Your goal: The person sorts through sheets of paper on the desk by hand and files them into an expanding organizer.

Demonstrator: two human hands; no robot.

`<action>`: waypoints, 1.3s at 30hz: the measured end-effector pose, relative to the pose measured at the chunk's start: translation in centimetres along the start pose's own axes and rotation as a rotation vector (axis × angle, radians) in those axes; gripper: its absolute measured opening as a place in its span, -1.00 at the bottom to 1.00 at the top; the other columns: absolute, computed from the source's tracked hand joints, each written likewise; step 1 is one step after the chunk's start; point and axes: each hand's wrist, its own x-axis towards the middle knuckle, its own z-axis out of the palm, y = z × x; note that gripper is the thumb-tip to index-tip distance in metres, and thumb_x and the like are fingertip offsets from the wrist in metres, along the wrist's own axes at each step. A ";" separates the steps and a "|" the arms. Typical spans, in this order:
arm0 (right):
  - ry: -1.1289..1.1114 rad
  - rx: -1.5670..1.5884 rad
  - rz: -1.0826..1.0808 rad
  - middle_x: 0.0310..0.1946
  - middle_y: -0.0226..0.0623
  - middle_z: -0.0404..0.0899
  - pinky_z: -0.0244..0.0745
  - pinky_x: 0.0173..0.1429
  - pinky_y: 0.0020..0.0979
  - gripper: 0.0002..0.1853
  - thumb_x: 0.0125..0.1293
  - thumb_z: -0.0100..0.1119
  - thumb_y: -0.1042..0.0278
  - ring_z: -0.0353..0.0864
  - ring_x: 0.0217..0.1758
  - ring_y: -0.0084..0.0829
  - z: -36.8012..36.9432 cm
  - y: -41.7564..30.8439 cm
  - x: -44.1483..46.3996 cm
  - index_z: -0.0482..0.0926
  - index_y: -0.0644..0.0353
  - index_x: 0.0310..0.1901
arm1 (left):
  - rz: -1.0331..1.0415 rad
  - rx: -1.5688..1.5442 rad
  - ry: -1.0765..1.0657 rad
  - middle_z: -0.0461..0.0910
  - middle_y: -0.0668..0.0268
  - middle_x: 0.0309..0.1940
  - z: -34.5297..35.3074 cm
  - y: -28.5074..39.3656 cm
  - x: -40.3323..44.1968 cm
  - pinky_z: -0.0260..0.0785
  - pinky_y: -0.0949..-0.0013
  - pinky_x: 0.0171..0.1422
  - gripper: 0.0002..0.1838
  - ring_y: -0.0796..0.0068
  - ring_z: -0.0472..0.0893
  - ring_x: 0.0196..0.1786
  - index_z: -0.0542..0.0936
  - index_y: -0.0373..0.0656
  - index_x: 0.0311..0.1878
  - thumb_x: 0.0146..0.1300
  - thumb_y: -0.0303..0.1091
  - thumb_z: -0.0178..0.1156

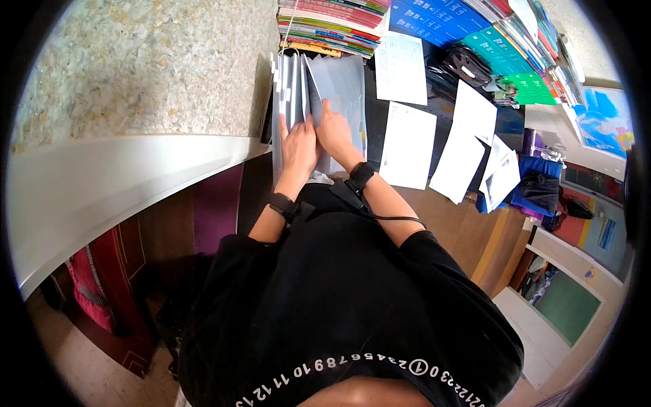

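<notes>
An expanding file (352,85) with translucent pockets and small white tabs along its left side stands open in front of me. My left hand (298,148) is at its left part, two digits spread around several grey-white dividers. Close beside it, touching or nearly so, my right hand (337,138) grips a translucent divider, its index finger stretched along the sheet. The right thumb is hidden, and the fingertips of both hands are partly lost among the dividers. What lies inside the pockets cannot be made out. Both wrists wear black bands.
Stacked books (332,27) stand just behind the file. Printed white sheets (409,146) lie to its right on a dark surface, near a black pouch (468,66) and blue and green booklets (532,88). A speckled wall (149,68) and white ledge (135,163) bound the left.
</notes>
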 end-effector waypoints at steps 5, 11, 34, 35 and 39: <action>-0.031 -0.035 -0.034 -0.41 0.15 0.59 0.53 -0.21 -0.01 -0.59 0.31 -0.02 0.19 0.61 -0.29 0.14 0.2 -0.5 0.5 0.23 0.33 0.03 | -0.011 -0.031 0.032 0.62 0.14 -0.30 0.0 -0.4 -0.2 -0.30 -0.04 0.52 -0.37 0.30 0.60 -0.09 0.36 -0.36 0.18 0.01 -0.34 0.27; -0.075 -0.005 0.018 -0.40 0.15 0.59 0.52 -0.19 0.00 -0.57 0.33 -0.05 0.18 0.61 -0.29 0.14 2.8 0.2 1.4 0.25 0.37 0.06 | -0.006 -0.041 0.036 0.62 0.15 -0.26 -0.2 -0.8 -0.2 -0.34 -0.06 0.52 -0.37 0.30 0.60 -0.07 0.35 -0.33 0.21 0.03 -0.36 0.24; -0.192 0.761 0.157 0.01 0.00 0.53 0.39 0.13 -0.33 -0.33 0.34 0.04 -0.09 0.52 0.07 -0.26 0.9 7.2 -3.5 0.23 0.30 0.26 | -0.171 -0.011 -0.113 0.63 0.00 -0.27 -2.4 -1.7 0.3 -0.23 0.04 0.51 -0.24 0.15 0.62 -0.10 -0.14 -0.28 0.44 0.29 -0.31 -0.02; -0.217 0.719 0.160 -0.07 0.05 0.57 0.42 0.10 -0.30 -0.31 0.32 0.06 -0.11 0.57 0.01 -0.15 -0.2 6.0 -3.8 0.23 0.29 0.26 | -0.175 -0.039 -0.112 0.63 -0.01 -0.26 -2.2 -1.9 0.3 -0.24 0.05 0.51 -0.25 0.15 0.61 -0.08 -0.14 -0.29 0.44 0.26 -0.40 -0.03; -0.168 0.580 0.218 0.00 0.27 0.48 0.38 0.15 -0.19 -0.20 0.28 -0.06 -0.27 0.49 0.10 0.13 0.0 5.4 -3.6 0.19 0.34 0.27 | -0.016 0.015 -0.025 0.63 0.04 -0.17 -0.6 -3.0 0.2 -0.29 -0.09 0.49 -0.47 0.13 0.60 -0.03 0.25 -0.28 0.31 0.32 -0.26 -0.02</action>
